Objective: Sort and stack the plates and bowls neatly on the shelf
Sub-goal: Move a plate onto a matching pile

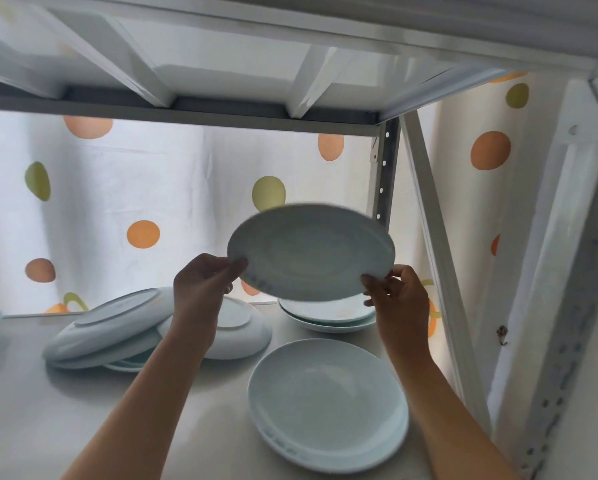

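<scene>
Progress: we judge ourselves partway through; two upright stacks stand on the shelf (31,410), and one heap is not yet sorted.
Done: a front stack (327,403) of what look like two shallow plates sits right side up near the shelf's front right; a back stack (325,315) of two or three sits behind it, against the curtain (186,174).
Left: a heap (117,327) at left centre lies upside down and askew, one plate leaning on the others, with another overturned plate just beside it behind our left wrist. How many are in it we cannot tell.
Bowls: we see none for certain; a bluish thing at the far left edge is too cut off to name.
Held plate (310,252): in the air above the back stack, well clear of the shelf, tilted with its inside turned toward us.
Its look: pale blue-white, glossy, round, shallow with a broad rim; slightly blurred; a faint dark mark shows near its lower left edge.
Left hand (204,282): pinching the plate's left rim, thumb on the face.
Right hand (396,299): pinching the lower right rim, fingers curled.
</scene>
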Motion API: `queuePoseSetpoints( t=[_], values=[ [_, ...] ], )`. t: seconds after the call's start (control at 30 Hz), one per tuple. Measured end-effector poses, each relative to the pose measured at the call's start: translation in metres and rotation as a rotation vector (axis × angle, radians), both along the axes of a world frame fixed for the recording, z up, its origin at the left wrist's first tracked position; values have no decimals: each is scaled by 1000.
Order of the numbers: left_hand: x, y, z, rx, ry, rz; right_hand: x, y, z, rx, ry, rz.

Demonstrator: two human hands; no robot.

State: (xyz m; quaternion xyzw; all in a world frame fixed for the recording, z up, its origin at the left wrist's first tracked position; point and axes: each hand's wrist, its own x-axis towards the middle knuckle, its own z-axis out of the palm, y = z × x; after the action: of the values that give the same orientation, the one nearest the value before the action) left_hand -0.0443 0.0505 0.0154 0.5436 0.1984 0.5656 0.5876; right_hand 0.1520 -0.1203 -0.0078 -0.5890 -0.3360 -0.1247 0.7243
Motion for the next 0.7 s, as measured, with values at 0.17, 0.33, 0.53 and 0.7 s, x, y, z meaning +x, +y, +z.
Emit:
queuePoseSetpoints(
  t=[0.17,0.33,0.53,0.7],
  values=[
    [3,-5,0,42,29,-20,0,1,-8,-137,-95,-121],
    [6,-9,-3,21,18,29,-8,-3,-9,-205,-132,-231],
    [-12,-24,8,1,28,25,-35,-26,15,-286,-135,-348],
    [-64,-32,3,38,131,71,-75,-33,26,-327,-139,-328]
  ],
)
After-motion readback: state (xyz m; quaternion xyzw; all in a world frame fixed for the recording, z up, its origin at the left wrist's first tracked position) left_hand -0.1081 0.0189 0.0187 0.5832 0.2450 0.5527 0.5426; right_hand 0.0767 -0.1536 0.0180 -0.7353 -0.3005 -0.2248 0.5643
